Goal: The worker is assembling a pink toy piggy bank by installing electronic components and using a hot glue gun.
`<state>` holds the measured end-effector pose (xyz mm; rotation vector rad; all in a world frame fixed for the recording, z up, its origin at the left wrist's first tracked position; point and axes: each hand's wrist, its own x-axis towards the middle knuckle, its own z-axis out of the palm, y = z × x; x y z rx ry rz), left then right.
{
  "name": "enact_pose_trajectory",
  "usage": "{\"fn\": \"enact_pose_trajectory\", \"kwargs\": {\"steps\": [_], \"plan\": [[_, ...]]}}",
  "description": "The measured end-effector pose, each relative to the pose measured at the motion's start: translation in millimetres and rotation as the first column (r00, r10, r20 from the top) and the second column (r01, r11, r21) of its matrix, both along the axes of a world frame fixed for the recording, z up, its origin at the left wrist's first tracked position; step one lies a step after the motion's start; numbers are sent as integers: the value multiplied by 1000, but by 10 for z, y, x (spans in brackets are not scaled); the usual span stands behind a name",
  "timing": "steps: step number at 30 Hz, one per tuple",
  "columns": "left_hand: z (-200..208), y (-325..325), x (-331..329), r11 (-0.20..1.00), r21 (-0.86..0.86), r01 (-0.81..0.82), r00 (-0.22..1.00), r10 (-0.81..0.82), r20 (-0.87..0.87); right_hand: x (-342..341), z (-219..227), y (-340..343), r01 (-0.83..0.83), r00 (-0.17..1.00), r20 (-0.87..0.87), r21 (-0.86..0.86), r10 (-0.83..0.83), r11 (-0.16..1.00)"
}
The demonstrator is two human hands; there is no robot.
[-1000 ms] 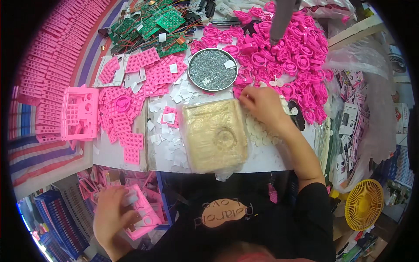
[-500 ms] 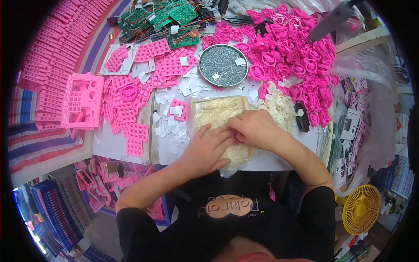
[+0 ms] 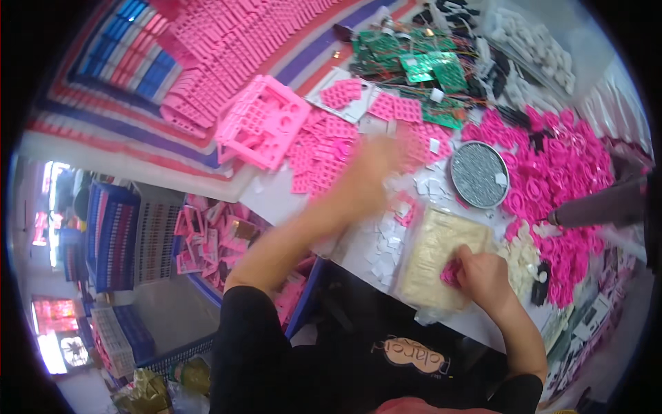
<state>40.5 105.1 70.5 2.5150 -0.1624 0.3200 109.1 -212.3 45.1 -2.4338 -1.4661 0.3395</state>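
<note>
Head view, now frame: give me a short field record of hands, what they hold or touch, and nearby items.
left hand: left hand, motion-blurred, stretched out over the flat pink square-grid rubber pads; grip cannot be told
right hand: right hand, fingers closed on a small pink part
under right hand: beige rectangular moulded tray in clear plastic
beside tray: round grey metal dish of tiny parts
right side: heap of pink ring-shaped parts
far edge: green circuit boards
surface: white worktable
</note>
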Motion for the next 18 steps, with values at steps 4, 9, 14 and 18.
{"fn": "enact_pose_trajectory", "kwargs": {"steps": [4, 9, 14, 18], "plan": [[858, 1233, -33, 359, 610, -706, 608, 749, 263, -48, -24, -13, 47, 999, 6, -82, -47, 996], [659, 1869, -508, 392, 671, -629, 523, 852, -7, -68, -29, 19, 73, 996, -35, -90, -76, 993], [141, 2238, -362, 489, 620, -614, 545, 830, -115, 7, -43, -65, 140, 977, -136, -180, -166, 974], [132, 3393, -1196, 654, 191, -732, 651, 754, -87, 60, 222, -177, 125, 972, -196, -36, -130, 991]]}}
